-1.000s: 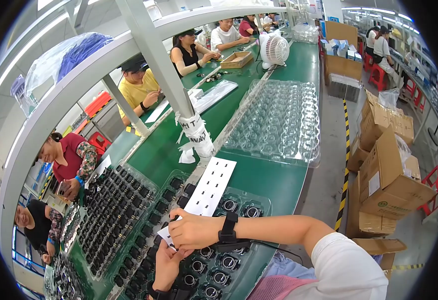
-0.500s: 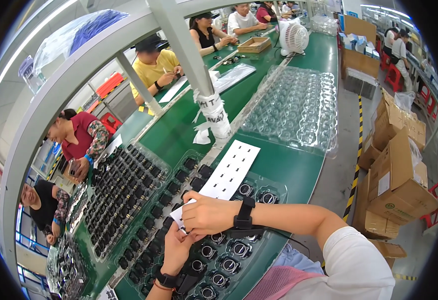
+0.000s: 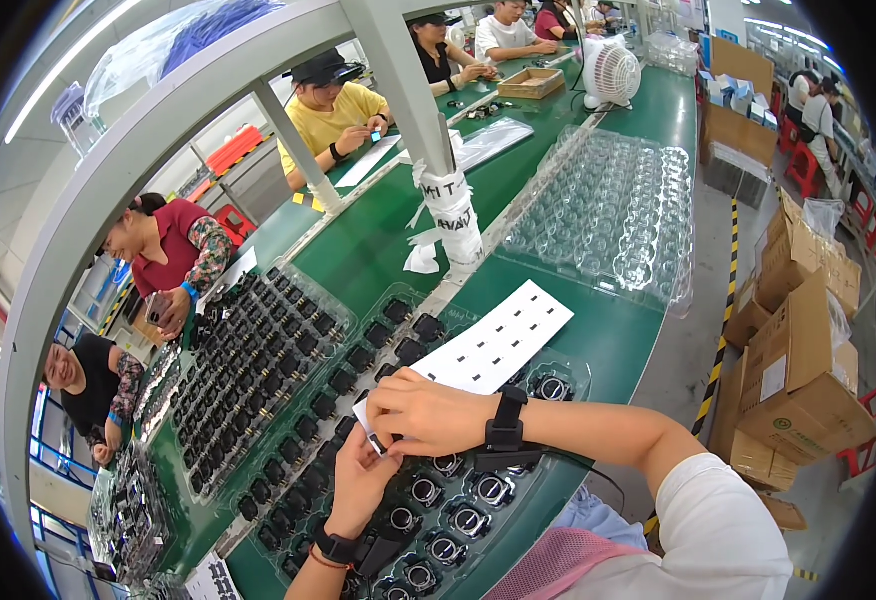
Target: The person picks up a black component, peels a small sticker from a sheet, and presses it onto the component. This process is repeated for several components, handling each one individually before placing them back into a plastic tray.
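Note:
My left hand [image 3: 358, 485] is closed in a pinch on a small dark part [image 3: 377, 446] whose kind I cannot make out. Right above it, my right hand [image 3: 428, 416] bends over with curled fingertips touching the same spot. A white sheet [image 3: 499, 343] dotted with small black pads runs under the right hand, and its near end pokes out past those fingers, which grip it. Below both hands lies a clear plastic tray [image 3: 580, 378] of black parts with round silver rings [image 3: 467, 520]. Black bands sit on both wrists.
Trays of black parts [image 3: 258, 360] cover the bench to the left. A tape-wrapped post [image 3: 450, 215] rises beyond the sheet. Stacked clear trays [image 3: 603, 215] and a white fan [image 3: 612, 73] stand farther off. Co-workers sit across the bench; cardboard boxes [image 3: 803, 360] line the right.
The white sheet has swung a little to the right at its far end, and more of it shows. Both hands stay together over the tray. The whole view has shifted slightly.

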Motion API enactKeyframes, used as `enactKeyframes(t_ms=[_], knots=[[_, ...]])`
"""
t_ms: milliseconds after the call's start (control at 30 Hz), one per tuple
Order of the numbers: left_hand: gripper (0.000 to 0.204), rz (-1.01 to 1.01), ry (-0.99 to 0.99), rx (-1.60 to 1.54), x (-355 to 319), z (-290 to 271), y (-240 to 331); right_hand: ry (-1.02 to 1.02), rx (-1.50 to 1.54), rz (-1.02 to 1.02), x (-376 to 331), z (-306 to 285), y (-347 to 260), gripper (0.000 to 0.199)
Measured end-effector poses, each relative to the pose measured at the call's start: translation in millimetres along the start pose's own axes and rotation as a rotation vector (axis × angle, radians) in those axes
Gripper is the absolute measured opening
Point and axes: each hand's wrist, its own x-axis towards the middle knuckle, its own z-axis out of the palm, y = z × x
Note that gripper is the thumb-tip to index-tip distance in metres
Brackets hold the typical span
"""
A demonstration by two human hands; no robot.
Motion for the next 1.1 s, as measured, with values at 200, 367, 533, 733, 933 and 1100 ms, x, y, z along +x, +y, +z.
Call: enactKeyframes(t_ms=[200,367,533,733,933,1100], knots=[[0.048,-0.023,0.044,-0.125,0.4,0.6,1.3,-0.068,-0.009,0.092,-1.2,4.6,1.0,0.013],[0.05,-0.063,0.092,-0.226,1.5,-1.6,0.6,-0.075,0.008,0.156,1.9,4.0,-1.8,0.012],[0.049,-0.034,0.024,-0.251,2.8,-5.6,-0.5,-0.05,0.048,0.226,2.8,6.4,-0.3,0.01],[0.047,-0.037,0.053,-0.236,1.3,-5.7,-4.1,-0.03,0.13,0.307,-1.0,15.4,1.8,0.007],[0.049,-0.041,0.018,-0.234,8.4,1.9,-3.9,0.018,0.214,0.465,-4.1,1.8,3.0,0.005],[0.076,0.054,0.199,-0.261,0.4,-8.4,-2.4,0.207,0.26,0.667,11.3,7.7,-1.6,0.016]])
